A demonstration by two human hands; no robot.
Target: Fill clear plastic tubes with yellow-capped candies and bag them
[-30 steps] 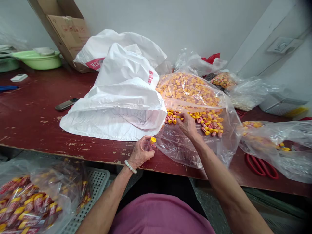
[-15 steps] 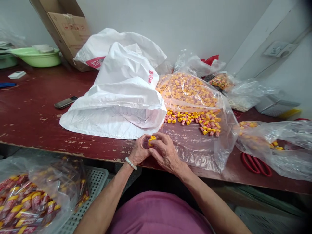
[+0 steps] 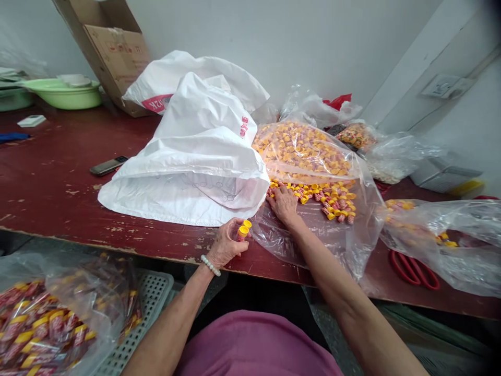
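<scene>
Two small tubes with yellow rims (image 3: 242,230) are held in the curled fingers of my left hand (image 3: 226,245), above the table's front edge. My right hand (image 3: 285,204) reaches to the mouth of a clear plastic bag (image 3: 313,156), its fingers among the nearest yellow-capped pieces (image 3: 340,203). Its fingertips are partly hidden there, so I cannot make out whether they grip one. Beside my left hand lies the open edge of a white sack (image 3: 188,196).
Red-handled scissors (image 3: 414,270) and another clear bag (image 3: 462,245) lie at the right. A phone (image 3: 108,165), green basin (image 3: 70,94) and cardboard box (image 3: 117,57) are at the left. Below, a bag of tubes (image 3: 55,334) rests beside a crate (image 3: 151,292).
My right hand has left my left hand and moved forward and right to the pieces at the bag's mouth. My left hand still holds the tubes.
</scene>
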